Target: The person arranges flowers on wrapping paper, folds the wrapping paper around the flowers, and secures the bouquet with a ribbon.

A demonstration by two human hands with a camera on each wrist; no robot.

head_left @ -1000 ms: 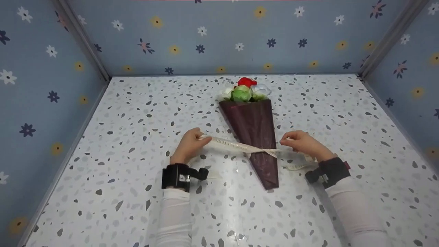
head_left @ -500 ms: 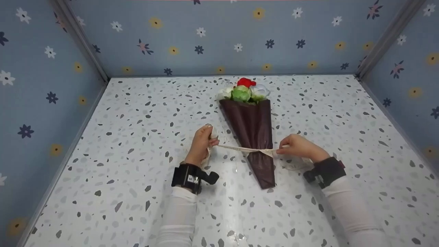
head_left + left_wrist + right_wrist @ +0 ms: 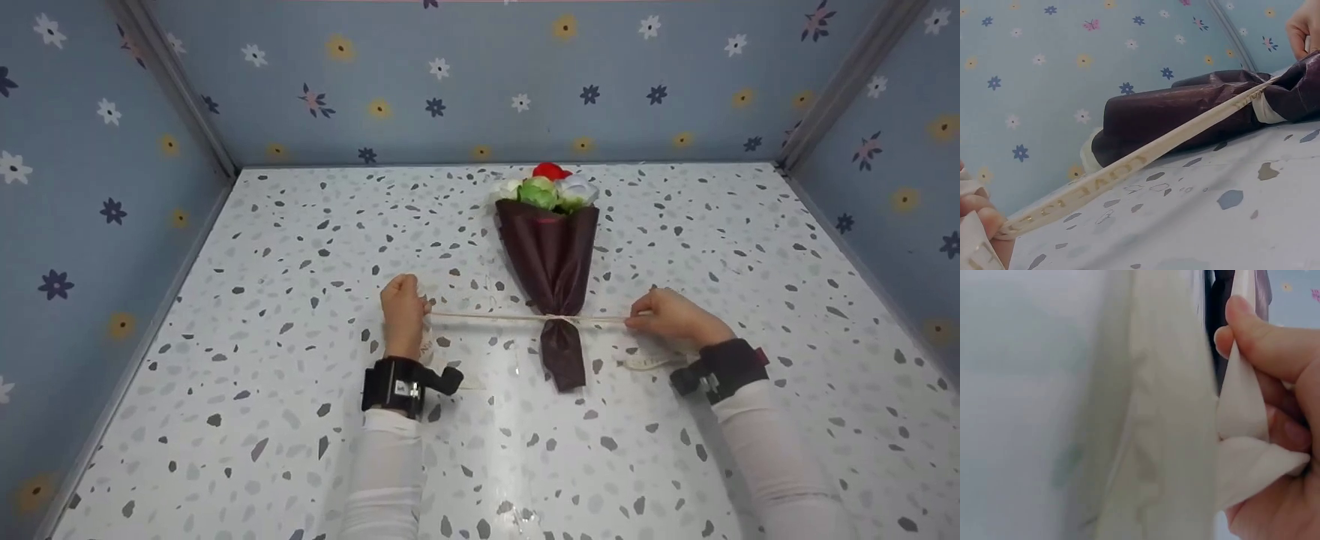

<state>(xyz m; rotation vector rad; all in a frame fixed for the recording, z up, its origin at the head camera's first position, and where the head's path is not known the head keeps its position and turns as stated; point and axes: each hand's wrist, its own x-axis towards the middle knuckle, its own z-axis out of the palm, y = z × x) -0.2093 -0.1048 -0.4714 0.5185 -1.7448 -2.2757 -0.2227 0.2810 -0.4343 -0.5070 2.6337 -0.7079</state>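
A flower bouquet [image 3: 550, 255] in dark maroon wrapping lies on the table, with red, green and white blooms at its far end. Around its lower part runs a cream ribbon [image 3: 487, 316], printed with gold letters, drawn taut to both sides and cinching the paper into a narrow waist. My left hand [image 3: 403, 315] grips one end of the ribbon, left of the bouquet. On the other side my right hand [image 3: 671, 319] pinches the other end between thumb and index finger. In the right wrist view, a loose length of ribbon [image 3: 1174, 410] hangs close to the camera, blurred.
The speckled white table [image 3: 285, 450] is bounded by blue flower-patterned panels [image 3: 480, 82] at the back and both sides. A loose ribbon tail [image 3: 649, 364] lies by the right wrist. Each wrist bears a black camera strap.
The hands have moved apart and the ribbon has tightened, gathering the wrapping. The bouquet has shifted slightly away from the front. My right hand has taken hold of its ribbon end.
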